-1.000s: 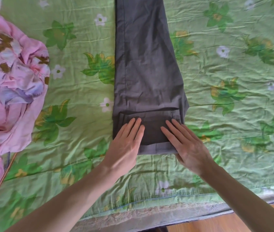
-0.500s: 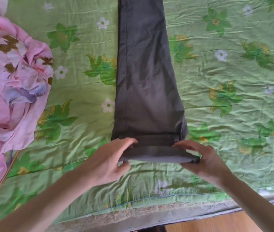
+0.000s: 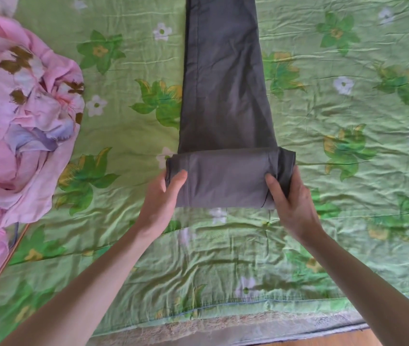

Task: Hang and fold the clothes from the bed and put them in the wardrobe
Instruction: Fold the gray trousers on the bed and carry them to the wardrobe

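A pair of grey trousers is laid lengthwise on the green flowered bedspread, its near end folded into a thick roll. The roll's ends are gripped by the left hand and right hand, thumbs on top. Pink clothes are heaped at the left.

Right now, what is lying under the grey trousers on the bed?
Under the grey trousers lies the green flowered bedspread. Both hands, left and right, grip the rolled end. Anything else below the cloth is covered.
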Demonstrator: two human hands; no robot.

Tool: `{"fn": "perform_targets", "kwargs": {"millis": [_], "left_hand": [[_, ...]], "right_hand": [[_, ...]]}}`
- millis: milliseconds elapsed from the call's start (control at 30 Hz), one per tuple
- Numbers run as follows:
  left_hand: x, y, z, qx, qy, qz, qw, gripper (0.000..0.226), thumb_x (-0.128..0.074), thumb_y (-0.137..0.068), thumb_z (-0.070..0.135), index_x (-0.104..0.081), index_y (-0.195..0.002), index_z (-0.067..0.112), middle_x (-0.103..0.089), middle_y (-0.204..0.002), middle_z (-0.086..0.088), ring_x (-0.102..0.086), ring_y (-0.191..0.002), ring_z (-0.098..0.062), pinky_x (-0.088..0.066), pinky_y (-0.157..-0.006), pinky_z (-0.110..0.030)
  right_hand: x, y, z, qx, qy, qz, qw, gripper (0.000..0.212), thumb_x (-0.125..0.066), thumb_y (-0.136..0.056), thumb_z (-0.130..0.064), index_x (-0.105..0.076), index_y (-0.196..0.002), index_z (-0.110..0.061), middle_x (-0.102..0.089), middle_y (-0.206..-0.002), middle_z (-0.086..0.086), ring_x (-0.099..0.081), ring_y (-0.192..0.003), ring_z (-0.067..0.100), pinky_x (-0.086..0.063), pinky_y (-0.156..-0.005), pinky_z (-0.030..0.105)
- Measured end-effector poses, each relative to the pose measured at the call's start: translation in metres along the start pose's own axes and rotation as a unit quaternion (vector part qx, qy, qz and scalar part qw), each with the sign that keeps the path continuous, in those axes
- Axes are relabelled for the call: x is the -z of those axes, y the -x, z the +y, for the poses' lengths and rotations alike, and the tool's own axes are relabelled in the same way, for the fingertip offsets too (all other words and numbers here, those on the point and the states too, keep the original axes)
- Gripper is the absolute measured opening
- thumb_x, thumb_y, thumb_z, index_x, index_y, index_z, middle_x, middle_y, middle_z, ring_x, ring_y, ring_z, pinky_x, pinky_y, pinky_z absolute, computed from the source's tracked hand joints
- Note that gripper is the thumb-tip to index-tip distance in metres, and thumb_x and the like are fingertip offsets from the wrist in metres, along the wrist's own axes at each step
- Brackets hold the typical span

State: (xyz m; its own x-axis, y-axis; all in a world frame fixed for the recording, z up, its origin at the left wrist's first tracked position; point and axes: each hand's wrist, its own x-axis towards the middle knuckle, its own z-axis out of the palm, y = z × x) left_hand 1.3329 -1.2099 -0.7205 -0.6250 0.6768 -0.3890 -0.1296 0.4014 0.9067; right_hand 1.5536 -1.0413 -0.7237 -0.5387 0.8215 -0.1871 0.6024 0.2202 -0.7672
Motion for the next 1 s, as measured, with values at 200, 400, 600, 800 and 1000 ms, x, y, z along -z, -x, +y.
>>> {"fn": "perform_targets", "kwargs": {"millis": [200, 400, 600, 800, 1000], "left_hand": [[-0.008, -0.014, -0.011, -0.036, -0.048, 0.043, 0.997, 0.014, -0.062, -0.107, 0.023, -0.062, -0.118, 0.015, -0.071, -0.101, -0.004, -0.067, -0.090, -0.008, -0.054, -0.082, -0.026], [-0.022, -0.012, -0.010, -0.203, -0.288, 0.201, 0.914, 0.056, -0.070, -0.101, 0.025, -0.045, -0.149, 0.011, -0.058, -0.129, -0.007, -0.058, -0.118, -0.020, -0.050, -0.102, -0.031], [-0.033, -0.012, -0.024, -0.314, -0.487, 0.005, 0.815, 0.055, -0.038, -0.114, 0.036, -0.035, -0.164, 0.013, -0.029, -0.172, -0.010, -0.021, -0.161, -0.027, -0.020, -0.130, -0.052], [-0.026, -0.029, -0.038, -0.298, -0.532, -0.075, 0.789, 0.086, -0.044, -0.102, 0.065, -0.011, -0.170, 0.023, -0.002, -0.178, -0.011, -0.002, -0.164, -0.029, -0.013, -0.132, -0.052], [-0.034, -0.029, -0.029, -0.244, -0.606, -0.099, 0.750, 0.134, -0.085, -0.071, 0.049, -0.005, -0.168, 0.004, -0.004, -0.174, -0.024, -0.008, -0.162, -0.041, -0.017, -0.130, -0.056]], "right_hand": [[-0.017, -0.021, 0.000, 0.008, 0.071, 0.091, 0.993, 0.047, -0.049, -0.099, -0.059, -0.047, -0.094, -0.013, -0.046, -0.060, -0.007, -0.048, -0.049, 0.013, -0.030, -0.045, 0.026], [-0.021, -0.030, 0.006, 0.112, 0.176, 0.160, 0.965, 0.063, -0.057, -0.106, -0.037, -0.037, -0.157, -0.005, -0.050, -0.146, 0.017, -0.049, -0.131, 0.031, -0.039, -0.108, 0.037], [-0.021, -0.022, 0.023, 0.302, 0.309, -0.022, 0.902, 0.069, -0.034, -0.111, -0.050, -0.024, -0.164, -0.007, -0.021, -0.172, 0.012, -0.016, -0.161, 0.027, -0.021, -0.129, 0.051], [-0.025, -0.030, 0.035, 0.250, 0.303, -0.081, 0.916, 0.103, -0.047, -0.096, -0.074, -0.011, -0.167, -0.008, -0.006, -0.175, 0.008, -0.006, -0.162, 0.020, -0.011, -0.132, 0.039], [-0.016, -0.038, 0.036, 0.253, 0.312, -0.127, 0.907, 0.123, -0.065, -0.082, -0.075, -0.002, -0.168, -0.014, 0.004, -0.176, 0.006, 0.000, -0.162, 0.022, -0.012, -0.131, 0.045]]}}
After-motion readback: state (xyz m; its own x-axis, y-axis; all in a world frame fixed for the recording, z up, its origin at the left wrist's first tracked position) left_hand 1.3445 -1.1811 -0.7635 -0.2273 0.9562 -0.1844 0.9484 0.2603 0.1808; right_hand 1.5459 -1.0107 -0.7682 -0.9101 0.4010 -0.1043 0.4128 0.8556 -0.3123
